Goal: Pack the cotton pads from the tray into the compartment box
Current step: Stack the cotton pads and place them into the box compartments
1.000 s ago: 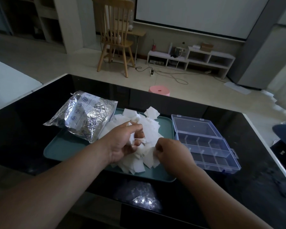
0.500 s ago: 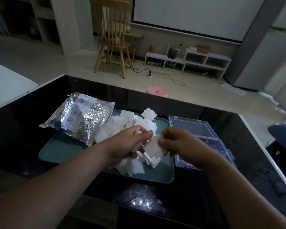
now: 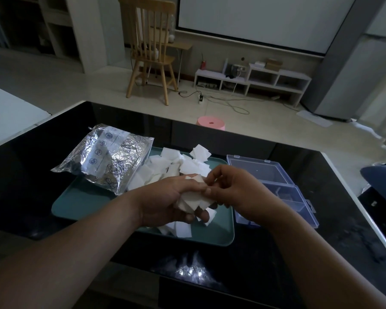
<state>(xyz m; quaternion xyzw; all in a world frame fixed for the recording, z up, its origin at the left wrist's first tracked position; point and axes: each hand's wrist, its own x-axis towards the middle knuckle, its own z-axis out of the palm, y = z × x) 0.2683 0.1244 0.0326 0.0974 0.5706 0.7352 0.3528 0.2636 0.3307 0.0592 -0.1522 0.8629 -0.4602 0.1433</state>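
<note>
Above the tray (image 3: 80, 204), the left hand (image 3: 163, 197) has its grip closed around a bundle of cotton pads (image 3: 192, 202); the right hand (image 3: 236, 188) pinches their top edge. I think it is better to square the edges first, so the bundle fits one cell of the open compartment box (image 3: 294, 197) just beside.

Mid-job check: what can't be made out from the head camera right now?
1. Head view: how many cotton pads the left hand holds; both hands' fingers cover the bunch.
2. Head view: left compartments of the compartment box; the right hand and wrist hide them.
3. Head view: print on the foil bag; too small to read.
</note>
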